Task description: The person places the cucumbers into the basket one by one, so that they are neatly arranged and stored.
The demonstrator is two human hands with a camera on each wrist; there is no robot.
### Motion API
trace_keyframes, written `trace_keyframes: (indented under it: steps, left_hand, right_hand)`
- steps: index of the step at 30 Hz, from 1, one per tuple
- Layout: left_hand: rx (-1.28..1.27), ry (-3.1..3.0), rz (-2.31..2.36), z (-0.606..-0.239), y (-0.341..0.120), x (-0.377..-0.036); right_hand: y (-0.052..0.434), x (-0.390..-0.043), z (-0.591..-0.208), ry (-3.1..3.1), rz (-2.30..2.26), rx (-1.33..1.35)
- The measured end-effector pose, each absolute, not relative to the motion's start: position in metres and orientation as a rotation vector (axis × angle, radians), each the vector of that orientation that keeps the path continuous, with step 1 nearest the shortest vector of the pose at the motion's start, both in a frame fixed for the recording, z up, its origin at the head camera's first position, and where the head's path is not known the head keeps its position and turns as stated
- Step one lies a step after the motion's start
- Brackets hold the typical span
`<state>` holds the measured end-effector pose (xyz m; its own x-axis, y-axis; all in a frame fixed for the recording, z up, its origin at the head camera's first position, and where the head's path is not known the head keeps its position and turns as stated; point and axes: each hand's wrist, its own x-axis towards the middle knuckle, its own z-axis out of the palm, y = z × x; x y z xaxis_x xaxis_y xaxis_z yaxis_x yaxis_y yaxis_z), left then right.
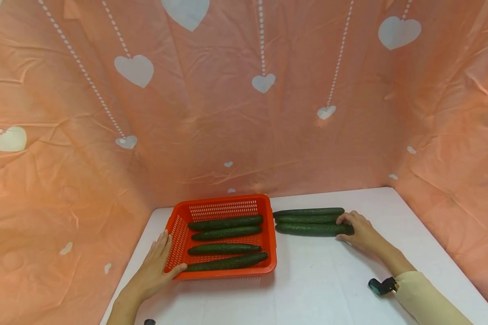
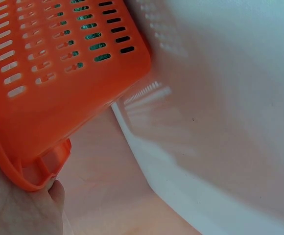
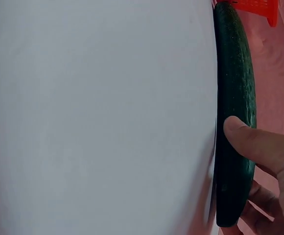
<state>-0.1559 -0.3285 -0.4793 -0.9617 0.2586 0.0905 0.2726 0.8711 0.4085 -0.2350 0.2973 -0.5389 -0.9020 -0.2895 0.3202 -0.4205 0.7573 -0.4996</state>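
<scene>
Nearest you, your left hand steadies the orange perforated plastic basket at its near-left corner, palm along the wall and thumb hooked over the rim. Four cucumbers already lie in it. Your right hand sits at the right end of three long dark green cucumbers on the white surface; its fingers curl round the nearest cucumber. That cucumber's long axis runs left-right, its far end just beside the basket's right wall.

White table, pink heart-patterned backdrop, small dark device, perhaps a strap-mounted camera
</scene>
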Motion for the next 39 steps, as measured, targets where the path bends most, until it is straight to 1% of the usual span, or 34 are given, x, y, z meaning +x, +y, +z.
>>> trace_keyframes:
  steps: [5,14,25,39]
  left_hand:
    - [-0.414,-3.016,-0.672,-0.479,-0.329,-0.155]
    - [-0.395,-3.040,-0.686,-0.477,-0.328,-0.156]
    - [-0.408,-3.029,-0.672,-0.478,-0.328,-0.156]
    - [-0.407,-3.028,-0.657,-0.477,-0.328,-0.155]
  right_hand:
    - [0.300,-0.235,-0.541,-2.783,0.829,0.609]
    - [0.298,-0.226,-0.537,-2.802,0.975,0.639]
    - [0.304,-0.213,-0.529,-2.798,1.130,0.497]
    - [0.316,-0.201,-0.509,-2.546,1.060,0.541]
